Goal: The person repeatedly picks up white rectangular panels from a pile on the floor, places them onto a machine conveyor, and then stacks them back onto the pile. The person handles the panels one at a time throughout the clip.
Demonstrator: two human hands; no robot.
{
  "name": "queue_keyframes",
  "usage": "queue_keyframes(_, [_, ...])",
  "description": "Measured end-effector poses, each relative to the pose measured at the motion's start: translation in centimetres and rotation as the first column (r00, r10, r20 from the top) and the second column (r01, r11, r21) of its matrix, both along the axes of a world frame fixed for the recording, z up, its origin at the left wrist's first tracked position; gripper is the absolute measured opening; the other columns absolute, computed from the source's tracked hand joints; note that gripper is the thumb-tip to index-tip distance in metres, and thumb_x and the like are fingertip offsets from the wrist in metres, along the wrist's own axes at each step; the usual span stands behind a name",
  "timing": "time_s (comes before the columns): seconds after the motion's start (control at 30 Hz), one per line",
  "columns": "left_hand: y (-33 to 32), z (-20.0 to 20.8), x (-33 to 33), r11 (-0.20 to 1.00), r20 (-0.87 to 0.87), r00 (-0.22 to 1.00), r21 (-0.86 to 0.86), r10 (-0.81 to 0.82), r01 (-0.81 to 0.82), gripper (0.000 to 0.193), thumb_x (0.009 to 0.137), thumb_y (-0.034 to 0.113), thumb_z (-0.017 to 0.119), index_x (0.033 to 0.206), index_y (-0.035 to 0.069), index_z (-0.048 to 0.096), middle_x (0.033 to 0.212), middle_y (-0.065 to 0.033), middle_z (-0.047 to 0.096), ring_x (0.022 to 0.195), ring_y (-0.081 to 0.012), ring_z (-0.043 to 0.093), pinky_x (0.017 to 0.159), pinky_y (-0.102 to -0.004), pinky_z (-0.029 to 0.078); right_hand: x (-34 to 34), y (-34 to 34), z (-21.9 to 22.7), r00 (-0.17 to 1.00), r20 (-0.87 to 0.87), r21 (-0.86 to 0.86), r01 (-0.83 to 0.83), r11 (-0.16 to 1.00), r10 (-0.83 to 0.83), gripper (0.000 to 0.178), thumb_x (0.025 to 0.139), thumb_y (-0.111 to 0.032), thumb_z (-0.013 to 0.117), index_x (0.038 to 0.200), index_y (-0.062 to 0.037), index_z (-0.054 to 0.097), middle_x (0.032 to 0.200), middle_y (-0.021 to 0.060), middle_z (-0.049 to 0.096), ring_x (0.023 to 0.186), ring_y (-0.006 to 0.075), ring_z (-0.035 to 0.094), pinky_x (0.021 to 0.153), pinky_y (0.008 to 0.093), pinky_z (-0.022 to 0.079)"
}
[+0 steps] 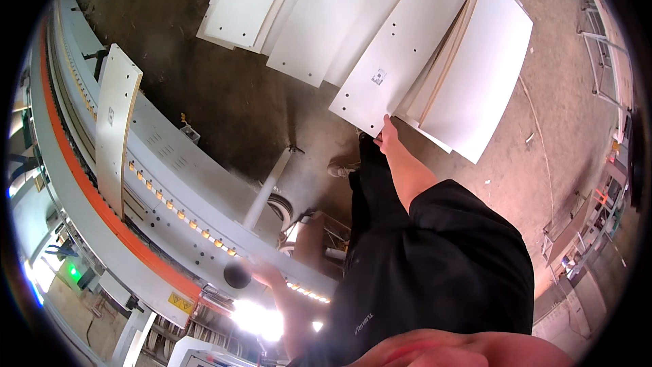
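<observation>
My right hand (386, 134) is closed on the near corner of a white panel (401, 47). The panel has several dark drilled holes and a small printed label, and it lies on a stack of other white boards. My left hand (268, 276) is at the machine's near edge, close beside a dark round knob (237, 274). Motion blurs its fingers, so whether it touches the knob I cannot tell. Farther left, a narrow white panel (114, 129) with holes and a label stands on edge in the long machine (183, 190).
The machine curves along the left with an orange strip (102, 211) and a row of small yellowish rollers (178, 214). Plain white boards (485, 61) lean at the stack's right side. A grey post (268, 190) stands below the machine's edge. Metal racks (601, 61) line the far right.
</observation>
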State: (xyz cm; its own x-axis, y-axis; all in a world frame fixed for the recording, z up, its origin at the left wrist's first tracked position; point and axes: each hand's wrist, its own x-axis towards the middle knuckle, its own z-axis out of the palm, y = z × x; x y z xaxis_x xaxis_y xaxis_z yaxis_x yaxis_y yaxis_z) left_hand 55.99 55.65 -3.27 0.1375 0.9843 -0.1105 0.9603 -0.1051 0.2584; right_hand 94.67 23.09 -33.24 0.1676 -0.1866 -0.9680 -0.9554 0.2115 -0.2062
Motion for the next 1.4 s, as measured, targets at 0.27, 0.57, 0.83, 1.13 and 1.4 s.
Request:
queue_keyframes(0.27, [-3.4,4.2,8.0,0.87,-0.165,0.908,0.263,-0.385,0.416,0.07,0.095,0.03,0.064,0.151,0.001,0.035,0.155,-0.0224,0.036,0.141,-0.0424,0.036,0.115,-0.0515,0.033,-3.0,-0.1,2.8,0.949,0.276,0.373,-0.252,0.893,0.152,0.054,0.108,-0.045,0.044,0.141,-0.0029,0.052,0.137,0.0114,0.062,0.123,0.0257,0.061,0.103,0.0426,0.049])
queue_keyframes(0.57, [-12.4,1.4,18.4,0.284,0.614,0.519,-0.765,0.595,0.579,0.065,0.095,0.023,0.07,0.15,0.005,0.039,0.142,-0.014,0.055,0.126,-0.0298,0.056,0.107,-0.0453,0.045,-9.7,0.6,26.1,0.835,0.304,0.736,-0.512,0.444,0.459,0.05,0.106,-0.045,0.049,0.134,-0.0052,0.059,0.127,0.011,0.066,0.112,0.0244,0.067,0.095,0.0384,0.055])
queue_keyframes(0.83, [-14.1,7.1,14.4,0.258,0.587,0.487,-0.769,0.647,0.585,0.049,0.088,0.006,0.062,0.136,0.0,0.051,0.123,-0.0125,0.064,0.111,-0.0289,0.064,0.094,-0.0439,0.053,-8.4,0.8,34.6,0.014,0.511,0.343,-0.92,-0.19,0.859,0.039,0.106,-0.036,0.05,0.103,-0.0032,0.071,0.094,0.006,0.074,0.074,0.0182,0.07,0.061,0.0313,0.052])
queue_keyframes(1.13, [-7.1,7.5,-5.2,0.498,0.69,0.395,-0.717,0.606,0.488,0.039,0.075,0.008,0.064,0.113,-0.002,0.065,0.097,-0.0108,0.071,0.085,-0.0262,0.071,0.078,-0.0403,0.059,7.9,-5.8,25.8,0.104,0.22,-0.796,-0.556,0.24,0.97,0.1,0.081,-0.07,0.067,0.146,0.0029,0.045,0.147,0.0247,0.052,0.137,0.0383,0.049,0.113,0.0443,0.042])
queue_keyframes(1.4, [-4.4,11.2,-20.4,0.739,0.877,0.158,-0.47,0.455,0.482,0.018,0.069,0.009,0.063,0.087,0.007,0.064,0.085,-0.001,0.064,0.081,-0.0169,0.062,0.077,-0.0333,0.052,7.9,-3.9,26.8,0.462,0.311,-0.555,-0.621,0.554,0.83,0.101,0.077,-0.07,0.075,0.135,0.0082,0.05,0.128,0.0235,0.062,0.102,0.0349,0.067,0.078,0.0511,0.056])
